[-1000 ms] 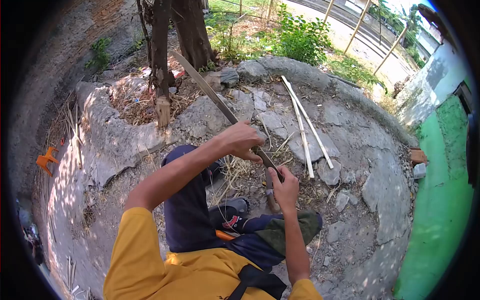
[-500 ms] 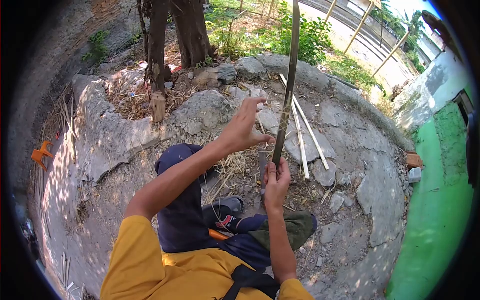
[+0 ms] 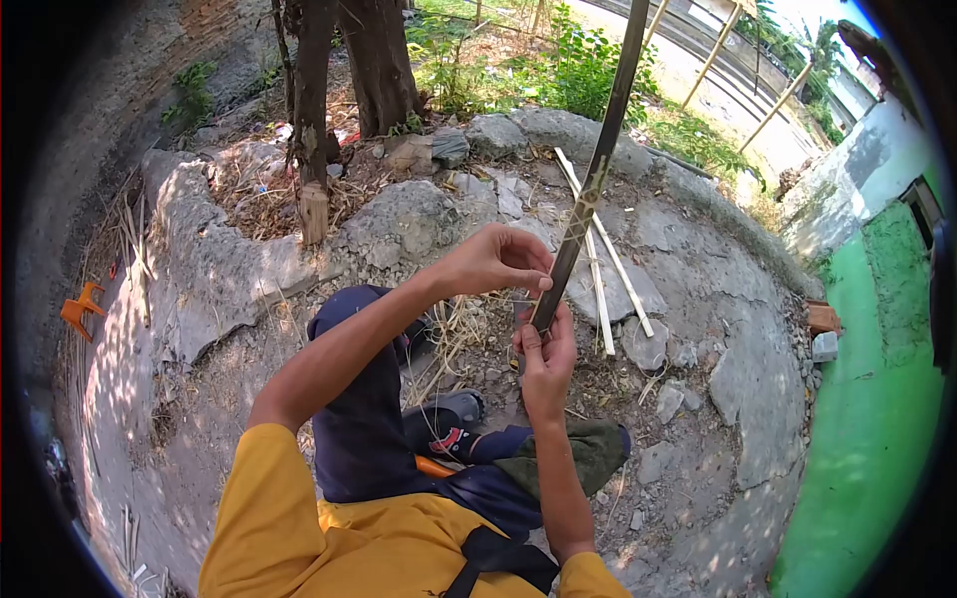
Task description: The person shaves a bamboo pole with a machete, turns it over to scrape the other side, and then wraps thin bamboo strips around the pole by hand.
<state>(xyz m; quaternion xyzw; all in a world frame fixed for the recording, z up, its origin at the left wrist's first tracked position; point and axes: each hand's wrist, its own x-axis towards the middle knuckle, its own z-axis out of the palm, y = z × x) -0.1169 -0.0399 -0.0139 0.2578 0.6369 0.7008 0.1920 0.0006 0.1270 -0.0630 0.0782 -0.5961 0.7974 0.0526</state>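
A long, flat, dark strip with pale criss-cross marks rises from my hands and leans to the right. Its lower end is held by my right hand, the thumb lying along its face and the fingers wrapped behind. My left hand is closed in a pinch at the strip's left edge, just above the right hand. Whether something thin sits in that pinch is too small to tell. Behind the right hand a grey, flat, blade-like piece shows in part, mostly hidden.
Two pale split sticks lie crossed beyond my hands. Thin shavings litter the ground by my shoe. Tree trunks and broken concrete stand ahead, a green wall to the right, an orange stool far left.
The strip's upper part has tilted to the right. My left hand has gone from spread fingers beside the strip to a pinch at its edge, slightly lower.
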